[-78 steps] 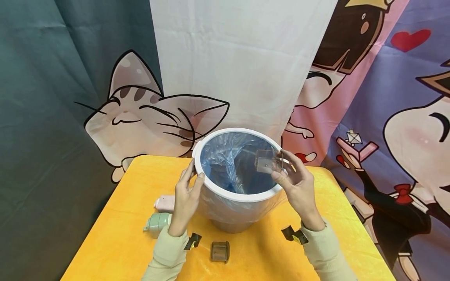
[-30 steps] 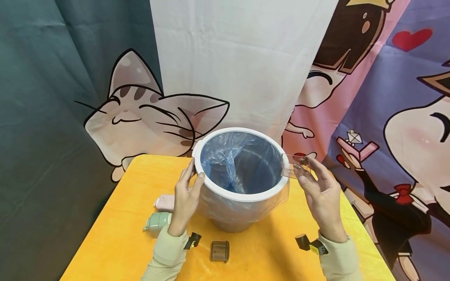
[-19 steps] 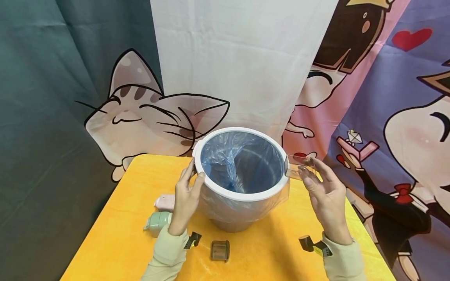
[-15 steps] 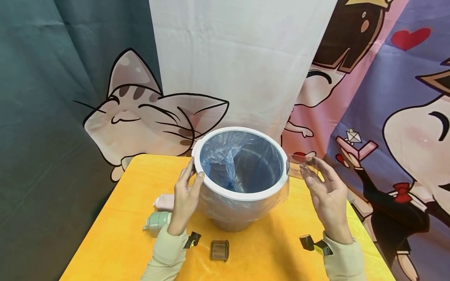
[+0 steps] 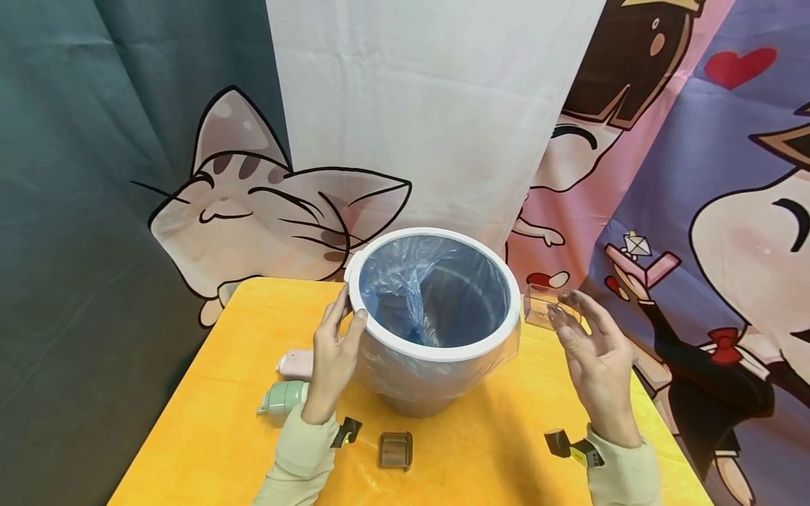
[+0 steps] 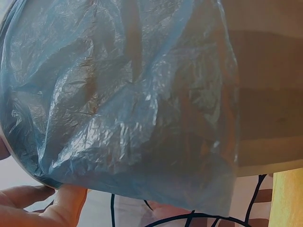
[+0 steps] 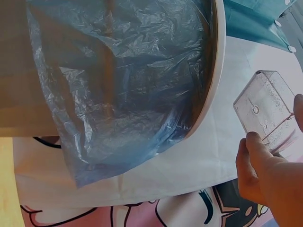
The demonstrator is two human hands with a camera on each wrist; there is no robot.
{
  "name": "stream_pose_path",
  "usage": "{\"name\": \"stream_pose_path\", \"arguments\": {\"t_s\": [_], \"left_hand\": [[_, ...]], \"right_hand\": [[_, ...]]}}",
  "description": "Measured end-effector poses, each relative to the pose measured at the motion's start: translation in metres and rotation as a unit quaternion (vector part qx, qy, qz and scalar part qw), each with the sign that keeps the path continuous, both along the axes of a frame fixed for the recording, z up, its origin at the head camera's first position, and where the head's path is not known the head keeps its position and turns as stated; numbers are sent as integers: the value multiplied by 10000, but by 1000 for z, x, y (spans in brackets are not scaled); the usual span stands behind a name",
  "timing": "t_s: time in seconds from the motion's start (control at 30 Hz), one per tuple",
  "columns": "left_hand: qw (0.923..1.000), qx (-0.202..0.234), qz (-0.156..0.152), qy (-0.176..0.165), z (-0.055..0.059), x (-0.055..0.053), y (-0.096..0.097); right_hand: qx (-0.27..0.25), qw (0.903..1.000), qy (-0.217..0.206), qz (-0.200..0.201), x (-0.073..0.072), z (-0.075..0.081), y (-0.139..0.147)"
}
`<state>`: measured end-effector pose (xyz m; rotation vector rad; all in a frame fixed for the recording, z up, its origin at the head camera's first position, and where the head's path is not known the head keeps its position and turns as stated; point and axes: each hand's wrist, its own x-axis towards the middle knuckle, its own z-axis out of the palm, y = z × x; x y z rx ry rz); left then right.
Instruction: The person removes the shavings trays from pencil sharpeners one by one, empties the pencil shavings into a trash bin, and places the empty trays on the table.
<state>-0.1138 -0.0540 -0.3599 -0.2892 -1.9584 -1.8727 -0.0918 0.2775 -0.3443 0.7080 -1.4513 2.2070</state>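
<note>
A trash can [image 5: 420, 406] with a white rim stands mid-table in the head view. Its thin blue plastic liner [image 5: 414, 288] hangs folded over the rim. My left hand [image 5: 335, 355] holds the left side of the rim; the left wrist view shows its fingers [image 6: 71, 201] at the edge beside the liner [image 6: 118, 127]. To the right of the can, my right hand [image 5: 598, 358] pinches a small clear plastic box [image 5: 538, 308] between thumb and fingers. In the right wrist view the box [image 7: 266, 106] hangs apart from the rim, tilted.
A small brown see-through tray [image 5: 395, 451] lies in front of the can. A green bottle-like container [image 5: 286, 400] and a pale pink one [image 5: 297, 365] lie left, partly behind my left arm. Printed curtains hang behind the yellow-covered table [image 5: 221, 393].
My right hand has carried the clear box from above the can's opening rightward past the rim, then slightly further right and down. The left hand has stayed at the rim.
</note>
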Motion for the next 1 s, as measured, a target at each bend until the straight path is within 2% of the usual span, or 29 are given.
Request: {"name": "stream_pose_path", "arguments": {"t_s": [0.8,1.0], "left_hand": [[10000,48,-3,27,-1,0,1],[10000,53,11,23,-1,0,1]], "right_hand": [[218,9995,124,198,10,-19,9],[187,9983,308,453,10,-24,13]]}}
